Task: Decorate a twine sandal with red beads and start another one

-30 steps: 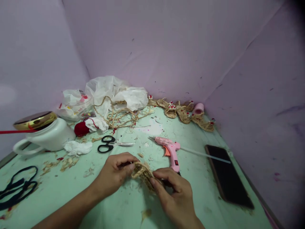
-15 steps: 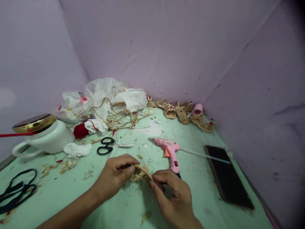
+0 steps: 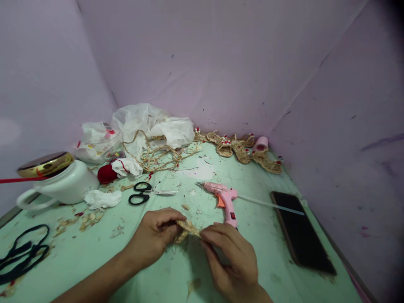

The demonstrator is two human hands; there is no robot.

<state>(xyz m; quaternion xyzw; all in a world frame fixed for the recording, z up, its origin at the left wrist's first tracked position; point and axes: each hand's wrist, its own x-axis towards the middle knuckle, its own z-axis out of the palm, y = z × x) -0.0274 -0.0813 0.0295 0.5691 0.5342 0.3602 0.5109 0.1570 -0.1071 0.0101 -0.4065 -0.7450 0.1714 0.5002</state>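
Note:
Between my two hands is a small piece of woven straw braid (image 3: pixel 188 228), tan and partly covered by my fingers. My left hand (image 3: pixel 154 235) pinches its left end between thumb and fingers. At the other end, my right hand (image 3: pixel 232 254) is closed on the braid with thumb and forefinger. Both hands are raised a little over the green table cover (image 3: pixel 170 277). Just beyond my right hand lies a pink glue gun (image 3: pixel 223 198), a clear glue stick poking out of its back. Black-handled scissors (image 3: pixel 147 193) rest beyond my left hand.
A phone (image 3: pixel 301 231) lies on the right. Several small woven straw slippers (image 3: pixel 241 151) with red and white beads line the back wall. On the left are a white teapot-like cup (image 3: pixel 71 183), red yarn (image 3: pixel 107 173), plastic bags (image 3: pixel 139 120), straw cord (image 3: pixel 160 158) and dark cord (image 3: pixel 27 248).
The straw braid has been tilted, so it now shows more edge-on. My right hand has turned slightly, and both hands stay in about the same place.

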